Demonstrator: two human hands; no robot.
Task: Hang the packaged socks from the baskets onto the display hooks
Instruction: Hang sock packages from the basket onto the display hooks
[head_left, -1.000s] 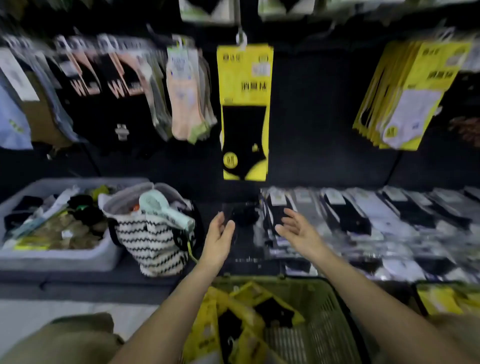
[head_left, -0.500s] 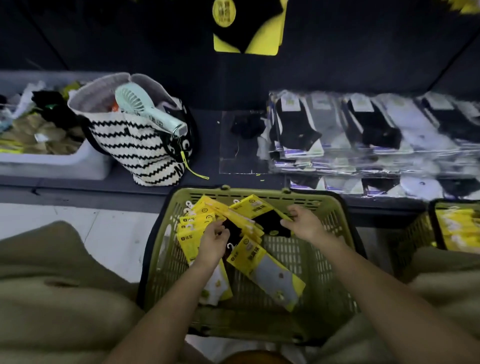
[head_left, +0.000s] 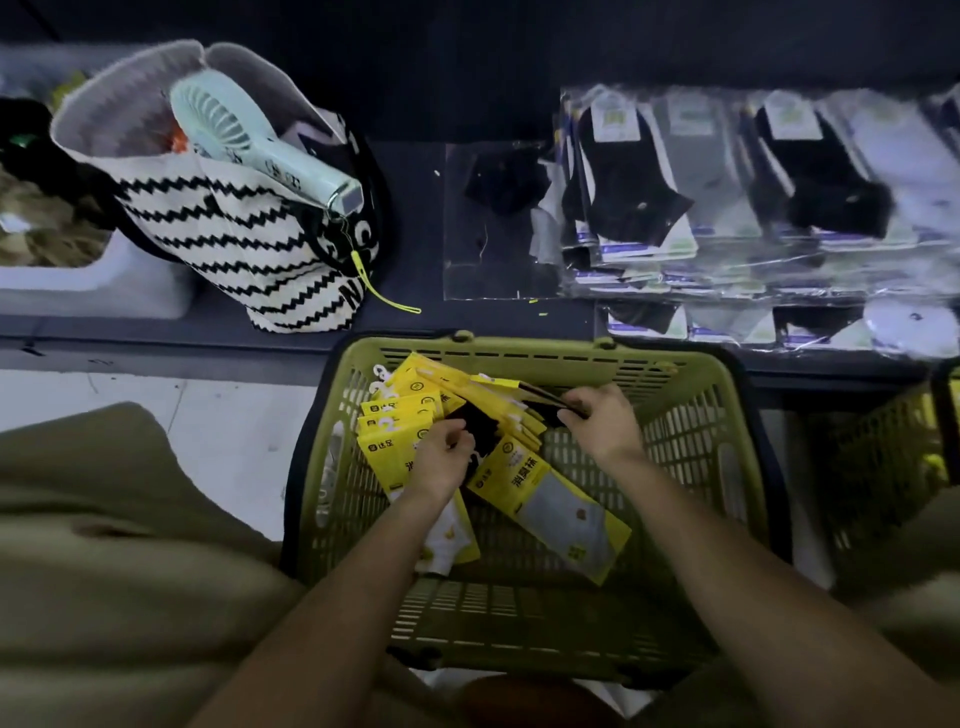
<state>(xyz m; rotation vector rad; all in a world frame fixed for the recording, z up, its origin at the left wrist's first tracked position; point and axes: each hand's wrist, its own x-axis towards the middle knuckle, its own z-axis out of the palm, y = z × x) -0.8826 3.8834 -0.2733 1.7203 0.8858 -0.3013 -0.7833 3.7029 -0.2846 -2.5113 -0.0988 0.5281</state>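
Yellow sock packs (head_left: 400, 410) are fanned, overlapping, in the far left corner of the green basket (head_left: 691, 415); a grey-sock pack (head_left: 550, 509) is laid flat beside them.

Dim, low-contrast scene with a dark upper background. Glare streaks the clear plastic sock packets (head_left: 717, 156). Wide-angle distortion curves the blurred edges.

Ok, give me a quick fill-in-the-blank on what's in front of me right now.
The plastic basket is ____ in colour.
The sock packs lying in it have ____ card packaging.
Poking out of the zigzag tote bag is a handheld ____.
The right hand pinches a pack holding a ____ sock.
Missing words: green; yellow; fan; black.
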